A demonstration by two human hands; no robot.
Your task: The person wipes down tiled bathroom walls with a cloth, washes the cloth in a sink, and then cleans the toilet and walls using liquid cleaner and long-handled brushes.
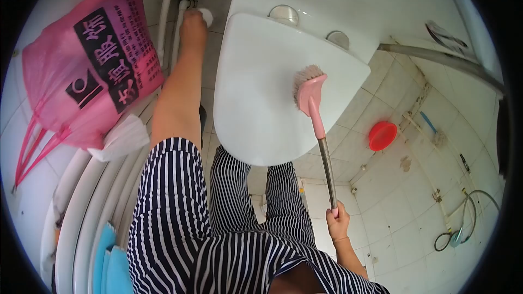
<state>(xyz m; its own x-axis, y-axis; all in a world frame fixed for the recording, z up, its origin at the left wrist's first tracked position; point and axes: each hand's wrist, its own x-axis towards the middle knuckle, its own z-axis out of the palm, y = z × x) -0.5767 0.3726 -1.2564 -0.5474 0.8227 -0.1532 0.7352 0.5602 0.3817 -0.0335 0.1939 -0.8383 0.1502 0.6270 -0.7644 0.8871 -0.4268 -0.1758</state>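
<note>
My right hand (339,222) holds the brush (312,98) at the lid (256,87); slack grip could drop it. My left hand's (193,22) grip: unclear.

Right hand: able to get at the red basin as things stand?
Probably not: the right hand is closed round the brush, and the red basin looks well beyond it, though nothing visible blocks the way.
</note>
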